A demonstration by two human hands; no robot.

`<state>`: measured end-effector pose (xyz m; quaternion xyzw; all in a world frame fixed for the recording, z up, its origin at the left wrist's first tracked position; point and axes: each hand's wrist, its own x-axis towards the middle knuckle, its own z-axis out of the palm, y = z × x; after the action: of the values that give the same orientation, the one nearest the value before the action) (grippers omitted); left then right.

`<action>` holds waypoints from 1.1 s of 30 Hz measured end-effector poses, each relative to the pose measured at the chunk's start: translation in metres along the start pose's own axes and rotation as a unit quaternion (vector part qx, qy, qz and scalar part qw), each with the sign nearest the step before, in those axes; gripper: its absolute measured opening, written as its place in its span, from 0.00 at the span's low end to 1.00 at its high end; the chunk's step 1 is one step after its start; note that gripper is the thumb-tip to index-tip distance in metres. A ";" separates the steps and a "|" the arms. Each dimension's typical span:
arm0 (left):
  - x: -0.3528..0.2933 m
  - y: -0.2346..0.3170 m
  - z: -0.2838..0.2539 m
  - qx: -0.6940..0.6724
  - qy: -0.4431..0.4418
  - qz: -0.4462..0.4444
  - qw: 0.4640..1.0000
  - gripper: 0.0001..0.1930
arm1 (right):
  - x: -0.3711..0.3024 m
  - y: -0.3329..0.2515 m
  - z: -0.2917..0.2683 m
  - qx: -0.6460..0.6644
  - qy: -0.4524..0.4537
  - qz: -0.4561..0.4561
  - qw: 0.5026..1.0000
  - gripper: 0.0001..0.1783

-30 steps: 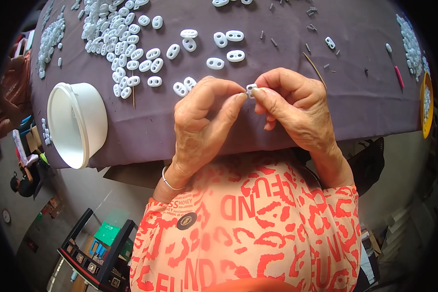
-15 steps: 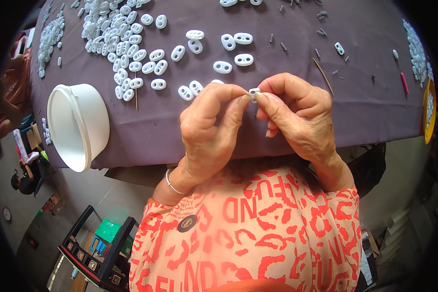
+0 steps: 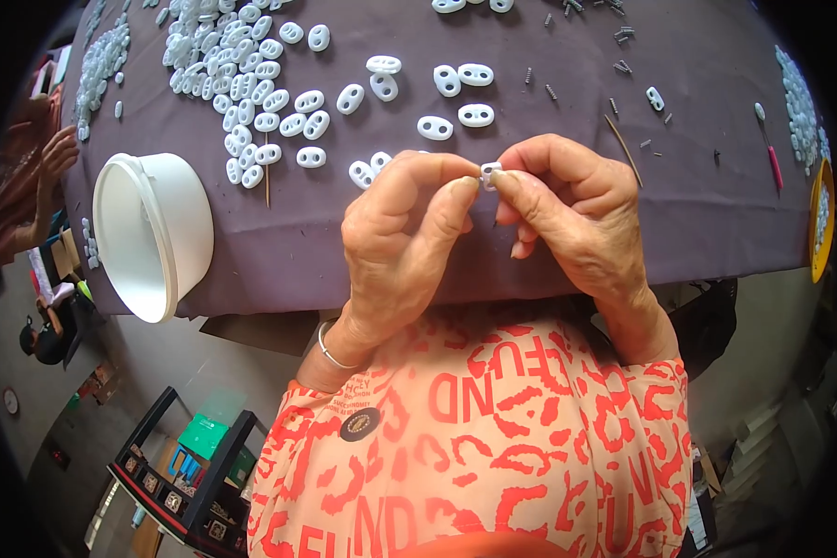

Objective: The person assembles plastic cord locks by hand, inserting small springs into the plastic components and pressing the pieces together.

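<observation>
Both hands meet above the tabletop (image 3: 530, 251) edge; the left hand (image 3: 395, 246) and right hand (image 3: 577, 219) share a narrow fingertip grip on one small white plastic piece (image 3: 489, 173). Beyond the grip lie scattered white pieces (image 3: 251, 84) and small screws (image 3: 618, 37); a white bowl (image 3: 153, 232) sits well to its left.

left hand (image 3: 405, 232) and right hand (image 3: 577, 219) pinched a small white plastic piece (image 3: 489, 174) above the purple cloth-covered table (image 3: 697, 186).
</observation>
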<state>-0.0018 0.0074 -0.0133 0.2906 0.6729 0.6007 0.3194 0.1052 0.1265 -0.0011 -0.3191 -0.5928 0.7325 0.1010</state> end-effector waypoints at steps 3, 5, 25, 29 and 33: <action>-0.001 0.000 0.001 -0.030 0.005 -0.021 0.999 0.06 | 0.000 0.000 0.000 0.008 0.004 0.002 1.000 0.06; -0.002 -0.001 0.001 -0.018 0.005 -0.012 1.000 0.07 | 0.000 0.001 -0.001 0.005 0.004 -0.003 1.000 0.06; 0.004 -0.006 0.005 0.086 0.021 0.067 0.994 0.02 | 0.001 0.000 0.004 -0.036 0.015 -0.002 0.999 0.05; 0.004 -0.005 0.004 0.071 0.020 0.070 0.995 0.02 | 0.000 0.000 0.006 -0.057 0.013 -0.024 0.998 0.05; 0.003 -0.006 0.004 0.055 0.013 0.056 0.997 0.03 | 0.001 0.001 0.005 -0.065 0.012 -0.033 0.997 0.05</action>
<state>-0.0009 0.0118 -0.0195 0.3374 0.6918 0.5832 0.2596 0.1016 0.1227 -0.0022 -0.3137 -0.6485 0.6846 0.1113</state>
